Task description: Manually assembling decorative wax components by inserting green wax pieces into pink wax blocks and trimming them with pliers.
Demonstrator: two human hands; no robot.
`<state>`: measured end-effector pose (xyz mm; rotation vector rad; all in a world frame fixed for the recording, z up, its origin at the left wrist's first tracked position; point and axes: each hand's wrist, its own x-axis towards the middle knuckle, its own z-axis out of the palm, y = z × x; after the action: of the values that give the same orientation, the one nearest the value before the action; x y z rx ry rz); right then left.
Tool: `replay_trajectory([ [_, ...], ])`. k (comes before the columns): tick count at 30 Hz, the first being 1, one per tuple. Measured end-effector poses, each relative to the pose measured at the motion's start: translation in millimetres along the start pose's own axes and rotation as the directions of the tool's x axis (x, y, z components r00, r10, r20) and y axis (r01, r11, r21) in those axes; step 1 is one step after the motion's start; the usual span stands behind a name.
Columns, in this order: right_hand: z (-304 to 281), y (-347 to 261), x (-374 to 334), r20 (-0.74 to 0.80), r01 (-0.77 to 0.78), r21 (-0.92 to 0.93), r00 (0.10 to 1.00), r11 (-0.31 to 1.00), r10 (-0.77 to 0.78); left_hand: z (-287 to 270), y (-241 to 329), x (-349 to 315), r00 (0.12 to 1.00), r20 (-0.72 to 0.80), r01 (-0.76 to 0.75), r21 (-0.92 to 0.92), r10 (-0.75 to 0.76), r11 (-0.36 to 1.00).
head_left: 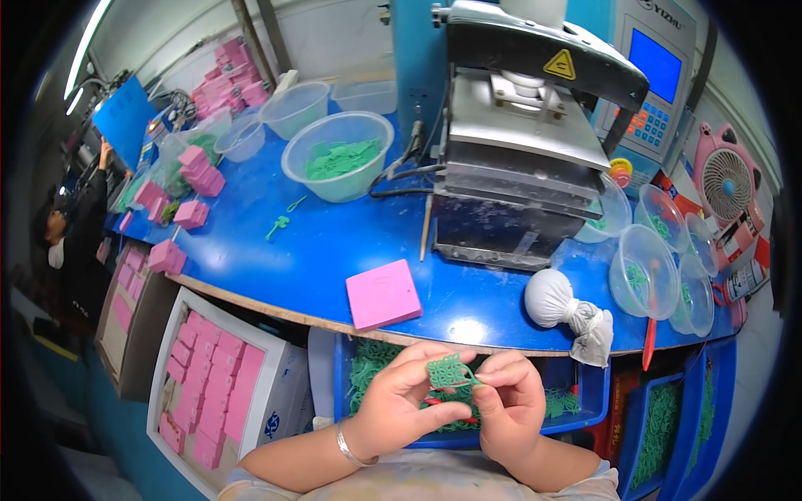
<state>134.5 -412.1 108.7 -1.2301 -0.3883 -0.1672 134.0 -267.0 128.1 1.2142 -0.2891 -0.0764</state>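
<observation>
My left hand (408, 392) holds a small green openwork lattice piece (447, 372) between thumb and fingers, above a blue tray. A thin loop or stem comes off the piece's right side, and my right hand (510, 399) pinches its end with thumb and forefinger. Under my hands the blue tray (596, 404) holds many tangled green pieces (372, 361). Something red shows in part below the lattice; its kind is hidden. Just beyond my hands, a square pink block (383, 295) lies flat near the table's front edge.
A metal press (518, 184) stands on the blue table (242, 250). Behind is a tub (337, 190) of green pieces; a tied white cloth bag (551, 299) and clear bowls (639, 288) sit right. Pink blocks fill a box (167, 351) lower left. A person (79, 242) stands far left.
</observation>
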Motion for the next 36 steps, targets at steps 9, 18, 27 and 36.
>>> replay_trajectory([
  [9, 9, 9, -12, 0.012, -0.034, -0.043, 0.999, 0.998, 0.035, -4, 5, -14, 0.998, -0.056, 0.013, 0.126, -0.006, 0.992],
  [18, 14, 10, -16, 0.009, -0.089, -0.030, 0.996, 0.996, 0.089, -8, 6, -18, 0.999, -0.027, -0.012, 0.162, 0.016, 0.987],
  [27, 15, 15, -14, 0.043, -0.063, -0.037, 0.997, 0.997, 0.064, -11, 7, -18, 0.999, -0.042, -0.010, 0.124, 0.015, 0.992],
  [36, 12, 7, -10, 0.129, -0.186, -0.113, 0.971, 0.976, 0.200, -4, 13, -16, 0.980, -0.132, 0.137, -0.074, -0.146, 0.988],
])
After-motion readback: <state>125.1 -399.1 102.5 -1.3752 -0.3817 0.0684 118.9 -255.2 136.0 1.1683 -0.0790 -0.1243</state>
